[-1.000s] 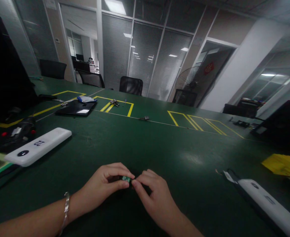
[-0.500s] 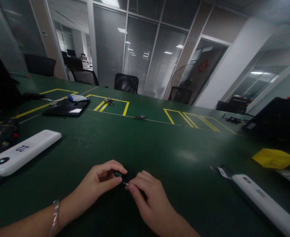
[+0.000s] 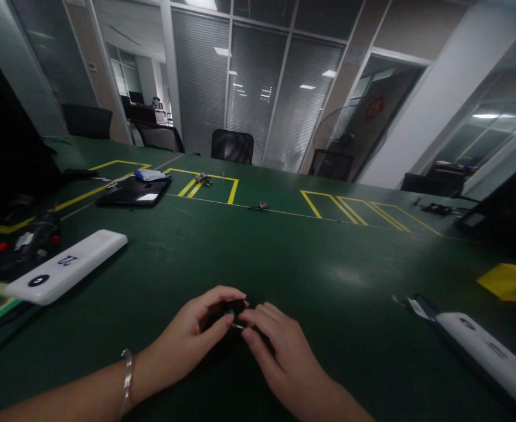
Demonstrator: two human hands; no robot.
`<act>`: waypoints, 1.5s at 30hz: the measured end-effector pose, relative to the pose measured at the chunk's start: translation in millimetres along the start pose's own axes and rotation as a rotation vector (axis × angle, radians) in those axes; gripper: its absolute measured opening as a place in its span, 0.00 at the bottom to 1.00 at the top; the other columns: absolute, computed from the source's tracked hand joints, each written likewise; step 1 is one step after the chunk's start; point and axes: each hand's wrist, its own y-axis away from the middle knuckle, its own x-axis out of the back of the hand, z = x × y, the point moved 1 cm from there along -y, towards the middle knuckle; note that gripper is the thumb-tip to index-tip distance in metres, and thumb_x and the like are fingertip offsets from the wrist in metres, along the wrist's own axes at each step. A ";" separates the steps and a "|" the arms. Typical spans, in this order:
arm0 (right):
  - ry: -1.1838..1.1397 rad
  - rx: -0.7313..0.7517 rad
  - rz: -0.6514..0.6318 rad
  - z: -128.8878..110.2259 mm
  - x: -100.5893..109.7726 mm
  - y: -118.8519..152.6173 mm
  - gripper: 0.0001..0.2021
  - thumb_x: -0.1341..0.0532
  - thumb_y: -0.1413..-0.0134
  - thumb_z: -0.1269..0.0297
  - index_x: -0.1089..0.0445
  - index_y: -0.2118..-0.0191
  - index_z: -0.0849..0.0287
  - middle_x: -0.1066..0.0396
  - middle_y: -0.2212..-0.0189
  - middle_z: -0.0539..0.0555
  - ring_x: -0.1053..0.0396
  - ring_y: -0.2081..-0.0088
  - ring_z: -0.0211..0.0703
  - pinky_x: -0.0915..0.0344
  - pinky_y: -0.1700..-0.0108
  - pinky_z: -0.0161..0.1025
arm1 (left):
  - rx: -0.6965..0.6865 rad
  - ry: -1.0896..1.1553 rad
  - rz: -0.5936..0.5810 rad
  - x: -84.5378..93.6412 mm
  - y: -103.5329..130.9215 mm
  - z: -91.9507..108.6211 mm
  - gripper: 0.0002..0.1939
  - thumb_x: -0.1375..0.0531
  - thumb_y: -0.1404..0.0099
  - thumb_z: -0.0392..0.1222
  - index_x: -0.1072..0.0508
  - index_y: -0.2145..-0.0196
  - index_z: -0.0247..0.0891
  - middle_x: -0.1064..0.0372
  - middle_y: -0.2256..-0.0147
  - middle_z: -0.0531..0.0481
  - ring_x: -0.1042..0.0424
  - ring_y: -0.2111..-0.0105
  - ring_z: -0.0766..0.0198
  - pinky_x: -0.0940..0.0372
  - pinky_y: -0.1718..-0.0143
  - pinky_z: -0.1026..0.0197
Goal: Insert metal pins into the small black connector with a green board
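Between the thumb and fingers of my left hand (image 3: 192, 331) is a small dark part (image 3: 237, 306) with a bit of green on it. The fingers hide much of it, so its kind cannot be made out. My right hand (image 3: 282, 349) pinches a thin silver metal piece (image 3: 237, 326), whose free end points at the dark part. Whether the two pieces touch, I cannot tell. Both hands are close together, just above the green table (image 3: 311, 305).
White power banks lie at left (image 3: 71, 264) and right (image 3: 489, 346). Beyond my hands are a black tablet-like slab (image 3: 128, 193), a small dark metal part (image 3: 260, 206) and yellow tape outlines. A yellow object (image 3: 511, 282) sits at the right edge.
The view has swung a little left, so everything sits further right. My hands have come closer together, and the dark part shows more between the left fingertips.
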 end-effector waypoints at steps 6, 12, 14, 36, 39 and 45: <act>-0.024 -0.026 0.025 2.0 -0.4 -2.4 0.08 0.49 0.35 0.68 0.32 0.60 0.56 0.30 0.66 0.52 0.34 0.64 0.42 0.39 0.63 0.38 | -0.032 -0.027 0.072 3.1 1.4 -0.2 0.15 0.42 0.34 0.35 0.34 0.50 0.42 0.31 0.53 0.46 0.31 0.52 0.56 0.38 0.49 0.54; -0.010 -0.084 0.030 4.6 1.0 -4.1 0.10 0.49 0.35 0.67 0.31 0.64 0.57 0.32 0.70 0.51 0.34 0.68 0.39 0.40 0.67 0.36 | 0.066 0.144 0.060 9.7 -5.6 -6.0 0.20 0.42 0.36 0.35 0.33 0.46 0.42 0.29 0.54 0.48 0.31 0.54 0.58 0.38 0.51 0.55; 0.002 -0.088 0.040 5.7 1.3 -3.6 0.11 0.49 0.35 0.67 0.30 0.64 0.56 0.32 0.70 0.51 0.34 0.69 0.39 0.39 0.67 0.36 | 0.087 0.136 0.079 9.4 -6.7 -7.1 0.15 0.39 0.39 0.36 0.29 0.53 0.40 0.28 0.59 0.49 0.30 0.59 0.60 0.37 0.57 0.58; 0.095 -0.099 0.036 6.2 -1.4 0.0 0.12 0.48 0.35 0.66 0.27 0.64 0.56 0.31 0.71 0.50 0.34 0.70 0.38 0.40 0.66 0.34 | -0.057 -0.084 0.111 3.5 -0.1 5.1 0.09 0.36 0.41 0.33 0.21 0.61 0.38 0.24 0.62 0.45 0.25 0.61 0.57 0.32 0.59 0.59; 0.089 -0.090 0.046 6.8 -2.4 0.0 0.12 0.48 0.35 0.66 0.27 0.65 0.56 0.32 0.71 0.50 0.34 0.70 0.38 0.40 0.67 0.34 | -0.008 -0.018 0.120 2.3 0.8 2.3 0.09 0.35 0.42 0.34 0.20 0.62 0.37 0.23 0.61 0.45 0.25 0.60 0.56 0.31 0.59 0.58; 0.053 -0.075 0.063 6.0 -3.3 -0.3 0.12 0.48 0.35 0.66 0.28 0.67 0.58 0.33 0.72 0.50 0.35 0.70 0.38 0.42 0.67 0.34 | 0.068 0.098 0.112 -0.3 0.7 -3.7 0.09 0.34 0.44 0.36 0.20 0.63 0.38 0.23 0.63 0.46 0.26 0.62 0.57 0.32 0.59 0.57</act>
